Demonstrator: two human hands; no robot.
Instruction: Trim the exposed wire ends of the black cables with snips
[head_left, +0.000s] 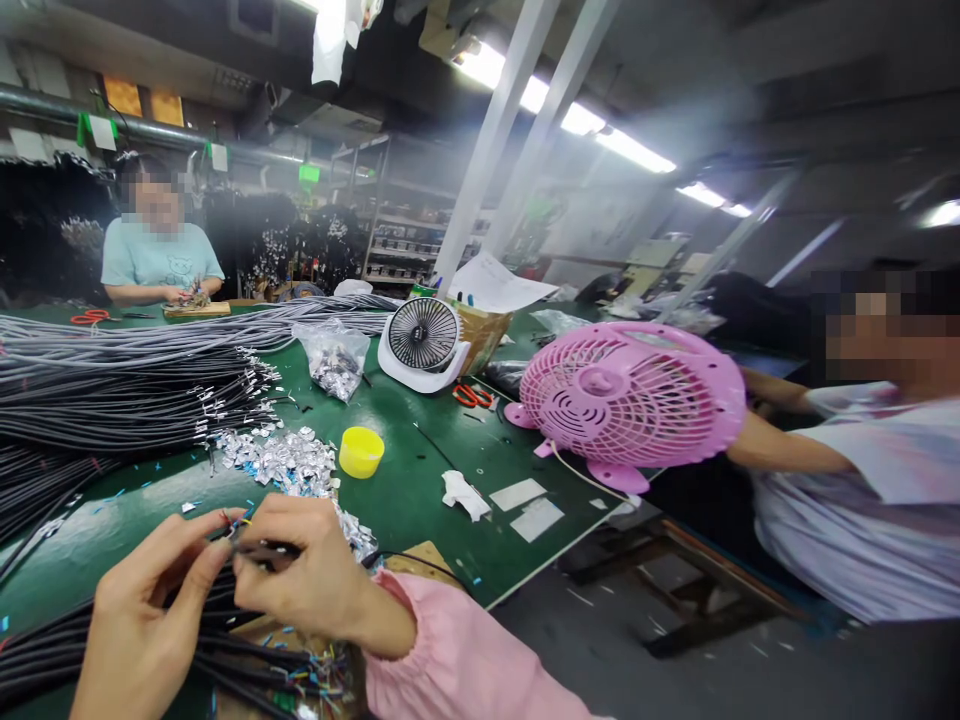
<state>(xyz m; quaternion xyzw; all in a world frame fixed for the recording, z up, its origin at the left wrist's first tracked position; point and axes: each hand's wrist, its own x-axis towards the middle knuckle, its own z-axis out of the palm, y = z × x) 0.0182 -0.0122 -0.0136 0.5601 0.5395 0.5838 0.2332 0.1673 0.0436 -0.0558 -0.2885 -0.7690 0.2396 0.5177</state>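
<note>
Thumb and index finger of my left hand [146, 610] pinch the thin coloured wires [240, 522] at a cable end. My right hand [315, 580] is closed round a small dark hand tool [264, 551], its tip close to those wires. Fingers partly cover the tool, so its exact kind is unclear. Beneath both hands lies a bundle of black cables [56, 640], with stripped coloured wire ends [319, 675] at its right. Scraps of silver foil [281, 458] are heaped just beyond my hands, beside a yellow round container [361, 453].
Grey and black cables [112, 400] cover the left of the green table [420, 500]. A white fan [422, 340], a pink fan [630, 395], a plastic bag [332, 360] and orange-handled scissors [472, 396] stand or lie farther off. One person [161, 250] sits opposite, another [840, 470] at right.
</note>
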